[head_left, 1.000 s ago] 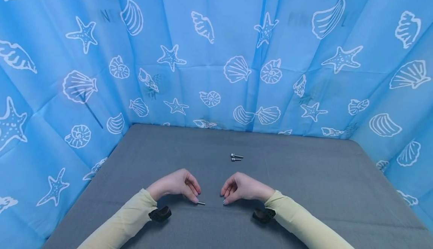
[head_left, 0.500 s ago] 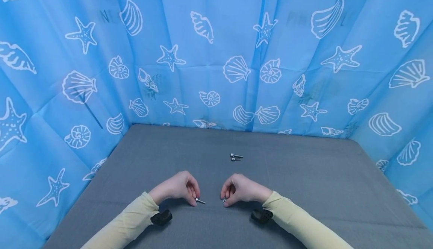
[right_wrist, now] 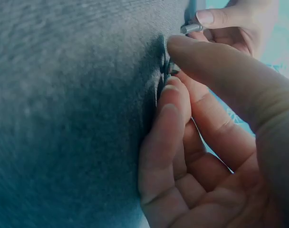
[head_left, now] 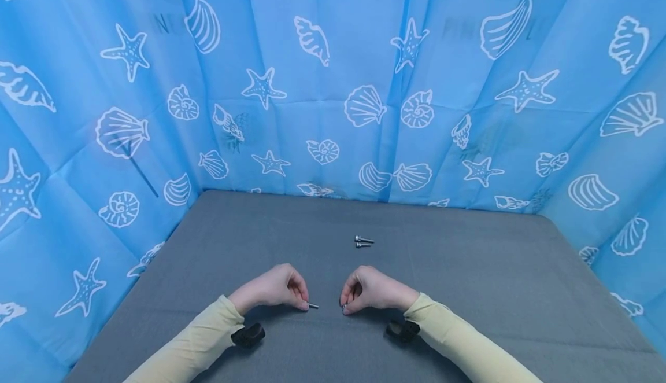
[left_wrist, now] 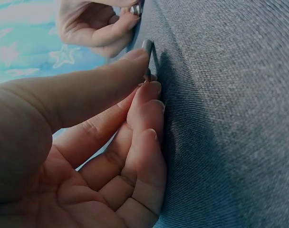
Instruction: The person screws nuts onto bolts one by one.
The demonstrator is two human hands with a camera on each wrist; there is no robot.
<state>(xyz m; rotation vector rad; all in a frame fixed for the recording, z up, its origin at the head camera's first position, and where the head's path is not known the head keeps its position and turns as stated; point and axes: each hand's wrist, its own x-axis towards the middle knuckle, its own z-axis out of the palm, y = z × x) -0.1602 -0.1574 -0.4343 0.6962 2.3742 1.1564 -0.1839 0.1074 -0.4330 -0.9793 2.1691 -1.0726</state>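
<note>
My left hand (head_left: 277,287) pinches a small metal bolt (head_left: 313,306) between thumb and fingertips, its shank sticking out toward the right. In the left wrist view the bolt (left_wrist: 147,46) shows past the thumb tip, close above the grey cloth, its head covered by the fingers. Facing it across a small gap, my right hand (head_left: 376,290) holds a small metal nut (head_left: 343,308) between thumb and index finger. Fingers partly hide the nut (right_wrist: 171,67) in the right wrist view. Bolt and nut are apart.
Two more metal bolts, a longer one (head_left: 365,239) and a shorter one (head_left: 363,245), lie side by side on the grey cloth-covered table (head_left: 468,279) beyond the hands. A blue curtain (head_left: 322,117) with white shell prints surrounds the table's back and sides.
The left fingers have shifted along the bolt, whose head showed half a second ago and is now covered. Its shank sits slightly farther right. The right hand has barely moved.
</note>
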